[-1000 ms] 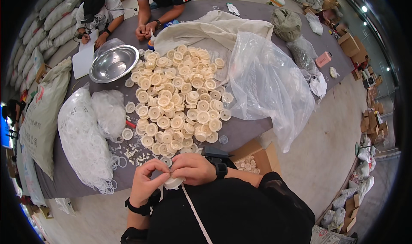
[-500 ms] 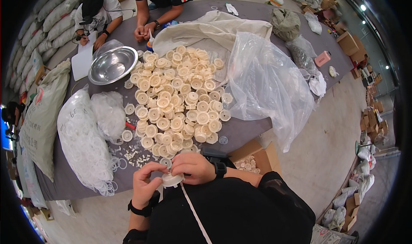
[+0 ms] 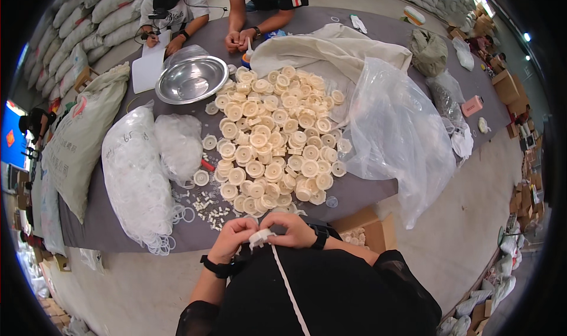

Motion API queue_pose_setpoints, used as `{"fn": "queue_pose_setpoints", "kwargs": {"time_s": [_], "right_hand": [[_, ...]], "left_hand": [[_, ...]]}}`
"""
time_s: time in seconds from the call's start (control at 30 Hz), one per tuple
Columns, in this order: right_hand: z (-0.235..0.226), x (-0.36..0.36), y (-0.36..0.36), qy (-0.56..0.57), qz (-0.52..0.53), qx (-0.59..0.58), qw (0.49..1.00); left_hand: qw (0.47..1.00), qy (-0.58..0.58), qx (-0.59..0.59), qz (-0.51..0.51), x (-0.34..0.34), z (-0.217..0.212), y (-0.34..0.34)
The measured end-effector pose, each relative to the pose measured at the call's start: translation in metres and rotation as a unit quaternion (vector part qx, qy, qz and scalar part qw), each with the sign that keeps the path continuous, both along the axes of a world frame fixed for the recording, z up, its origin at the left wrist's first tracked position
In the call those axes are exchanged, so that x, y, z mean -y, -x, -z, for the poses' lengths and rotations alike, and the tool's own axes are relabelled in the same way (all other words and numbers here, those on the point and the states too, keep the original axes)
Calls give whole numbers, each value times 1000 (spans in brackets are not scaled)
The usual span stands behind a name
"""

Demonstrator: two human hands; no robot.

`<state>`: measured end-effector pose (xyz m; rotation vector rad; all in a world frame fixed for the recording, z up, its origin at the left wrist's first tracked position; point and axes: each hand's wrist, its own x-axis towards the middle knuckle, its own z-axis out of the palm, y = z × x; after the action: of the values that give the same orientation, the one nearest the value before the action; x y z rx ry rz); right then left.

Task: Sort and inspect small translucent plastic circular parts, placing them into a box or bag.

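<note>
Both my hands meet close to my chest at the near edge of the table. My left hand [image 3: 231, 238] and my right hand [image 3: 293, 228] together pinch one small cream plastic cap [image 3: 260, 238] between their fingertips. Just beyond them lies a big pile of the same round cream caps [image 3: 273, 138] spread over the grey table [image 3: 366, 188]. Small white pieces [image 3: 209, 207] and thin clear rings [image 3: 184, 214] are scattered left of my hands.
Clear bags of rings [image 3: 137, 176] lie at left, a steel bowl [image 3: 190, 79] behind them, a large clear plastic bag [image 3: 401, 135] at right, a cardboard box [image 3: 367, 232] beside my right arm. Two people work at the far edge; sacks line the left.
My hands have stayed together at the table edge, shifting slightly as the fingers work the cap. The pile is unchanged.
</note>
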<state>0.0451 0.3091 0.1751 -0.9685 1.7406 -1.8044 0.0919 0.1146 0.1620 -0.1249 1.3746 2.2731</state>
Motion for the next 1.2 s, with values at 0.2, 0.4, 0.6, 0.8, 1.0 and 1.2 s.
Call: {"fn": "queue_pose_setpoints", "kwargs": {"time_s": [0.2,0.4,0.6,0.8,1.0,1.2], "right_hand": [[24,6,-2,13,61,250,966],[32,8,-6,19,65,258,964],[36,4,-4,-18,137,243,960],[31,19,-10,-7,163,255,953],[26,35,-5,9,206,283,937],[26,73,8,-12,184,278,943]], "left_hand": [[920,77,152,-354,42,113,19],[863,330,82,-374,98,179,26],[820,400,-17,-409,130,157,75],[459,736,-324,-378,156,139,139],[636,680,-263,-251,126,136,147],[677,614,-375,-157,82,122,133]]}}
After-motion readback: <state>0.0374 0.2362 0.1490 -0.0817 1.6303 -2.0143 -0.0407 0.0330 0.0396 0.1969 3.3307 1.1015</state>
